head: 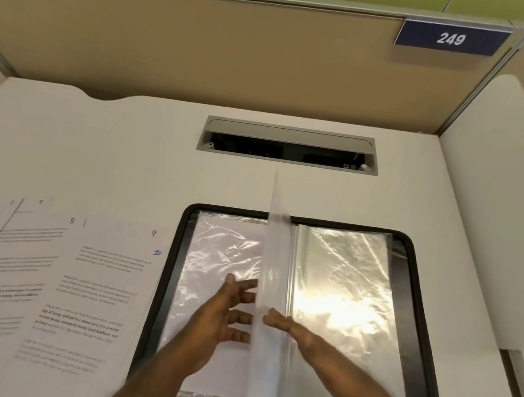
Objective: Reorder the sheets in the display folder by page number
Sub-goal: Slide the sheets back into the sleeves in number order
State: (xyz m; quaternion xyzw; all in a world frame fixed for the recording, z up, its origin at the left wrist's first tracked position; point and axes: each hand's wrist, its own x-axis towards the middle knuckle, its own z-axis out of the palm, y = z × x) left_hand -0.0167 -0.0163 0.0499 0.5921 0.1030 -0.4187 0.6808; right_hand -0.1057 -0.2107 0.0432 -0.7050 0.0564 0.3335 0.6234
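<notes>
The white table [255, 184] is filling a cubicle, with tan partition walls rising behind and to the right, and a green band running above them. A blue sign [451, 38] reading 249 is hanging on the back wall at the right. A grey cable slot [288, 144] is lying open in the table near the back edge.

The folder [417, 314] is lying open on the table in front of the person, its black cover showing round the shiny clear sleeves. One sleeve [271, 264] is standing upright at the spine, edge-on to the camera. The left hand [224, 315] is reaching in with fingers spread and straight, their tips touching the left face of that sleeve. The right hand [291, 329] is lying flat against its right side, fingers straight, gripping nothing.

Loose sheets [49, 278] are lying fanned out on the table just left of the folder, overlapping one another, with handwritten numbers 5, 7, 8, 9 and 10 showing at their top corners.
</notes>
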